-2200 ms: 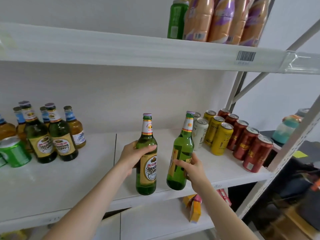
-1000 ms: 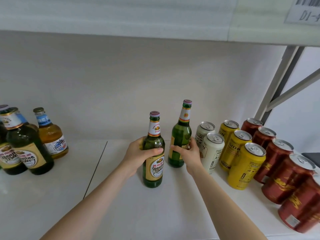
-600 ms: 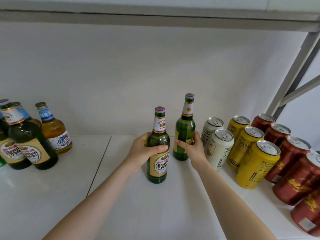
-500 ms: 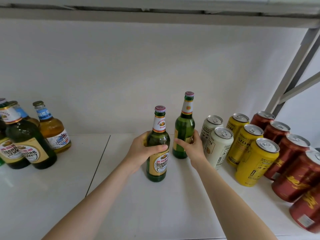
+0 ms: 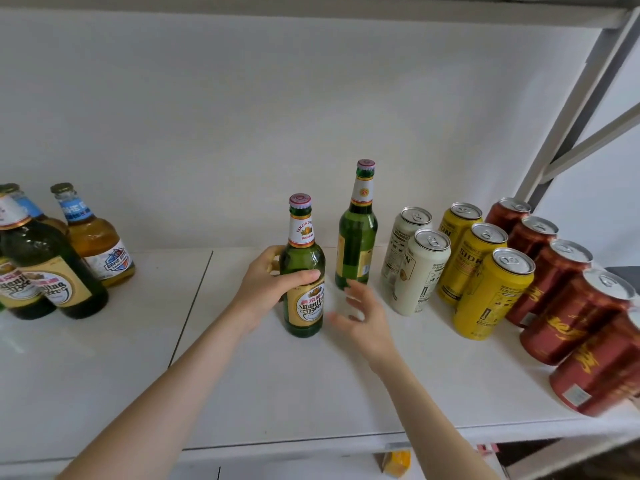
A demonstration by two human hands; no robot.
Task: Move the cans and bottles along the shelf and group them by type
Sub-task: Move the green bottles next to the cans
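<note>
My left hand (image 5: 265,289) grips a green beer bottle with a gold label (image 5: 304,271) that stands upright mid-shelf. Behind and right of it stands a second, lighter green bottle (image 5: 356,233), upright and free. My right hand (image 5: 363,315) hovers just in front of that bottle with fingers spread, holding nothing. To the right stand two white cans (image 5: 420,271), three yellow cans (image 5: 491,292) and a row of several red cans (image 5: 568,306). At the far left are dark green bottles (image 5: 52,271) and amber bottles with blue neck labels (image 5: 93,240).
The white shelf board (image 5: 311,393) has a seam left of my left hand and bare room between the two groups. Another shelf runs overhead. A grey upright with a diagonal brace (image 5: 568,109) stands at the right end. A yellow packet (image 5: 396,462) lies below.
My right hand has let go of the lighter green bottle and drawn back a little toward me. The bottle now stands by the white cans. The left hand still holds its bottle.
</note>
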